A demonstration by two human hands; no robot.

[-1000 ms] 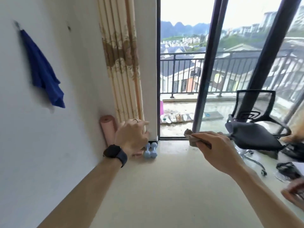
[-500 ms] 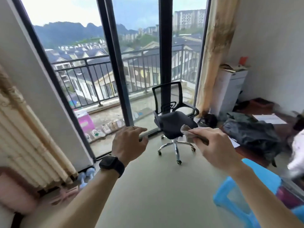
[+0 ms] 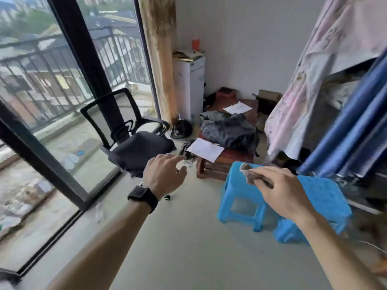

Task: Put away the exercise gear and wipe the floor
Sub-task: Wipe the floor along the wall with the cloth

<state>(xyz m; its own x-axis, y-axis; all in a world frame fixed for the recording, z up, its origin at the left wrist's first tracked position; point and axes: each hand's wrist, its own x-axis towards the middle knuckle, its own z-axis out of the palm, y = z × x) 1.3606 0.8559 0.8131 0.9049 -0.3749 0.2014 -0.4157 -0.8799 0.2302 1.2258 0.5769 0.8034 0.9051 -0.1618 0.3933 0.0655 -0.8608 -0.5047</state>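
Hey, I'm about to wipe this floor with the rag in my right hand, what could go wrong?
The black mesh-backed office chair and two bright blue plastic stools stand on the pale floor; wiping around them with the grey-brown rag in your right hand may miss patches. The white paper sheet lies at the edge of the low reddish wooden table and could get knocked off.
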